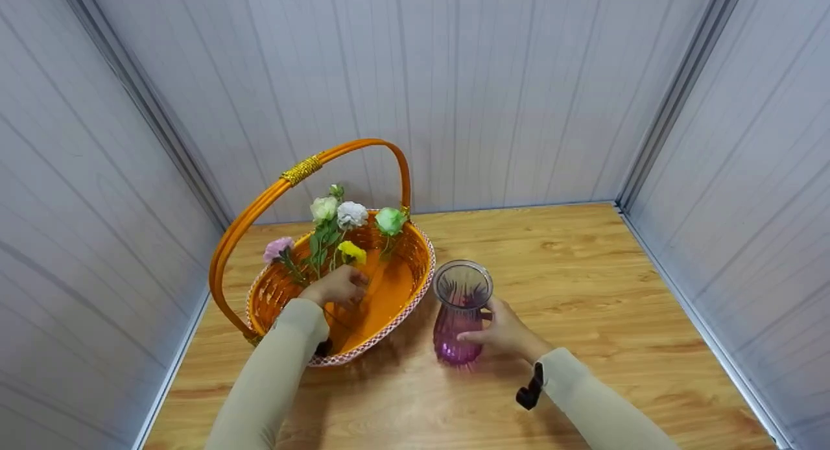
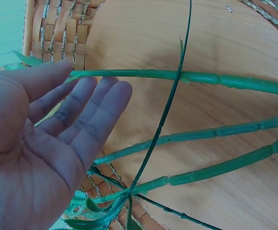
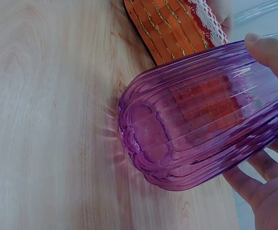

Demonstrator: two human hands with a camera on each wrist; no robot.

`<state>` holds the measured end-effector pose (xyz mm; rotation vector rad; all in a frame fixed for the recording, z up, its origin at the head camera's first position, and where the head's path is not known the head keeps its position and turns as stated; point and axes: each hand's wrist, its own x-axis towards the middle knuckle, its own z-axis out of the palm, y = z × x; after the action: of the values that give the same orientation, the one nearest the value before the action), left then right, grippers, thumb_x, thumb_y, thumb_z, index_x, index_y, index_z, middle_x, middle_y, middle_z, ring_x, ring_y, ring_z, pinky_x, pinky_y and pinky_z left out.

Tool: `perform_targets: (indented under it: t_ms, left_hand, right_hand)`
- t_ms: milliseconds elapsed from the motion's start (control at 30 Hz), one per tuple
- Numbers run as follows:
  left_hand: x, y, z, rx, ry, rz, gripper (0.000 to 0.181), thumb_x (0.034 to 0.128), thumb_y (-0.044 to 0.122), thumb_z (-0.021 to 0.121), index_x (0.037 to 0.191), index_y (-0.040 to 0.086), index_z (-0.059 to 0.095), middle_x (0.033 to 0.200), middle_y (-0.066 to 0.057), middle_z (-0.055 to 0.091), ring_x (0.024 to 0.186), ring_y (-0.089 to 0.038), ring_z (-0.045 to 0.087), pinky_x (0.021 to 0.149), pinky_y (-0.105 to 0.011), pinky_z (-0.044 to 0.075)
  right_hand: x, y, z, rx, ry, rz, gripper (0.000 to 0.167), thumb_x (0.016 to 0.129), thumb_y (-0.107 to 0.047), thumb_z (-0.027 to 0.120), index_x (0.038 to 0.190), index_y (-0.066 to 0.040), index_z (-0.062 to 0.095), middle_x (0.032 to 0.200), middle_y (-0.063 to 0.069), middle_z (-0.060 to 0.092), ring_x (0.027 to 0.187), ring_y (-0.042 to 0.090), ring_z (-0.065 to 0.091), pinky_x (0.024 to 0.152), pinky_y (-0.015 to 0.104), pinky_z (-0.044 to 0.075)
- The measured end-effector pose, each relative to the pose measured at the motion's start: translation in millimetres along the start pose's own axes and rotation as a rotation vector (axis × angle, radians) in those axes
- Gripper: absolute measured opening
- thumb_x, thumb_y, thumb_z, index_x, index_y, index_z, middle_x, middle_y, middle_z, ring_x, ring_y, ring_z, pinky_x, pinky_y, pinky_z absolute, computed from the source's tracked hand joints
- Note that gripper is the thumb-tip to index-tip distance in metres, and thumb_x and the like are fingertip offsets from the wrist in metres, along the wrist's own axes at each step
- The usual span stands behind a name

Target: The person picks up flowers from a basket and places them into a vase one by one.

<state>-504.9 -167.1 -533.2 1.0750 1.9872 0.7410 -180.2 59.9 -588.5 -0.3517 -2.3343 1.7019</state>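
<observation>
An orange woven basket (image 1: 395,307) with a tall handle stands left of centre, holding several artificial flowers. Among them are a white flower (image 1: 352,214), a pink flower (image 1: 277,249) and a yellow flower (image 1: 352,252). Inside the basket, my left hand (image 1: 338,286) pinches a green flower stem (image 2: 143,73) between thumb and fingertips; which bloom it bears is unclear. Other stems (image 2: 215,167) lie below that hand in the left wrist view. My right hand (image 1: 502,333) grips a ribbed purple glass vase (image 1: 457,333), which stands upright on the table right of the basket.
The basket's arched handle (image 1: 243,223) rises above the flowers and the left forearm. Pale panelled walls (image 1: 493,100) close off the wooden table (image 1: 570,268) at the back and on both sides.
</observation>
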Motion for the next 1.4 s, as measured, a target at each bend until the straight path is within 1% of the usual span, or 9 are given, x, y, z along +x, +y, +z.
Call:
perform_targets:
  t_ms: [100, 233, 433, 533, 700, 867, 1133, 1300, 1400]
  left_hand:
    - [-0.5, -0.8, 1.1, 0.001, -0.010, -0.012, 0.040, 0.1086, 0.002, 0.057, 0.145, -0.014, 0.056, 0.136, -0.028, 0.064, 0.108, -0.036, 0.072, 0.089, -0.048, 0.067]
    - [-0.9, -3.6, 1.7, 0.013, -0.024, -0.003, 0.037, 0.1077, 0.000, 0.056, 0.142, -0.014, 0.058, 0.138, -0.029, 0.063, 0.099, -0.028, 0.072, 0.084, -0.043, 0.067]
    - [-3.0, -1.0, -0.4, 0.011, -0.021, 0.031, 0.011, 0.1052, -0.005, 0.052, 0.111, -0.007, 0.061, 0.106, -0.012, 0.063, 0.081, -0.018, 0.060, 0.071, -0.036, 0.060]
    - [-3.7, 0.9, -0.9, 0.010, 0.001, 0.056, 0.009, 0.1030, -0.008, 0.053, 0.106, -0.007, 0.061, 0.099, -0.008, 0.060, 0.080, -0.019, 0.060, 0.070, -0.037, 0.061]
    - [-4.3, 2.6, -0.7, 0.003, 0.033, 0.071, 0.013, 0.1029, -0.007, 0.056, 0.112, -0.010, 0.064, 0.104, -0.013, 0.067, 0.082, -0.020, 0.066, 0.074, -0.041, 0.067]
    - [-5.4, 5.0, -1.9, -0.028, 0.047, 0.077, 0.014, 0.1050, -0.003, 0.058, 0.114, -0.011, 0.065, 0.099, -0.010, 0.067, 0.080, -0.020, 0.068, 0.077, -0.045, 0.068]
    - [-10.0, 14.2, -7.3, -0.038, 0.099, 0.170, 0.011, 0.1085, 0.000, 0.058, 0.110, -0.006, 0.067, 0.092, -0.012, 0.067, 0.076, -0.018, 0.068, 0.074, -0.040, 0.067]
    - [-14.3, 21.9, -8.6, -0.015, 0.115, 0.190, 0.013, 0.1099, 0.002, 0.058, 0.114, -0.004, 0.069, 0.104, -0.025, 0.069, 0.085, -0.025, 0.070, 0.078, -0.038, 0.067]
    - [-15.3, 27.5, -8.5, -0.004, 0.121, 0.194, 0.016, 0.1108, 0.004, 0.058, 0.119, -0.002, 0.070, 0.110, -0.026, 0.069, 0.092, -0.028, 0.072, 0.080, -0.037, 0.067]
  right_hand:
    - [0.1, -1, 1, 0.014, -0.006, 0.008, 0.090, 0.084, -0.018, 0.096, 0.158, -0.006, 0.047, 0.160, 0.021, 0.054, 0.150, 0.049, 0.049, 0.121, 0.068, 0.043]
    - [-1.1, -3, 2, 0.010, -0.001, 0.036, 0.091, 0.084, -0.019, 0.096, 0.159, -0.008, 0.047, 0.160, 0.019, 0.054, 0.150, 0.047, 0.050, 0.121, 0.065, 0.045]
    - [-1.5, -2, 2, -0.008, 0.011, 0.050, 0.094, 0.084, -0.022, 0.097, 0.161, -0.008, 0.044, 0.160, 0.019, 0.053, 0.149, 0.045, 0.050, 0.120, 0.064, 0.046]
    - [-2.0, -3, 2, -0.007, 0.013, 0.050, 0.095, 0.084, -0.022, 0.097, 0.162, -0.009, 0.044, 0.161, 0.019, 0.053, 0.149, 0.046, 0.050, 0.119, 0.064, 0.047]
    - [-2.6, -2, 2, 0.006, 0.010, 0.046, 0.094, 0.084, -0.020, 0.096, 0.162, -0.008, 0.044, 0.161, 0.021, 0.052, 0.150, 0.048, 0.050, 0.118, 0.065, 0.048]
    - [-2.6, -1, 2, -0.035, 0.022, 0.048, 0.093, 0.084, -0.023, 0.097, 0.161, -0.008, 0.045, 0.159, 0.020, 0.054, 0.148, 0.046, 0.052, 0.119, 0.064, 0.047]
    - [-1.4, 1, 0, -0.005, -0.006, -0.001, 0.094, 0.087, -0.019, 0.094, 0.162, -0.004, 0.041, 0.161, 0.027, 0.050, 0.148, 0.052, 0.049, 0.117, 0.066, 0.048]
    - [-2.1, 2, -1, -0.009, -0.001, 0.011, 0.095, 0.086, -0.020, 0.095, 0.163, -0.004, 0.040, 0.161, 0.026, 0.050, 0.149, 0.051, 0.049, 0.119, 0.068, 0.046]
    - [-2.4, 3, -1, -0.018, 0.006, 0.010, 0.095, 0.086, -0.020, 0.095, 0.162, -0.003, 0.040, 0.161, 0.027, 0.051, 0.149, 0.052, 0.049, 0.118, 0.068, 0.046]
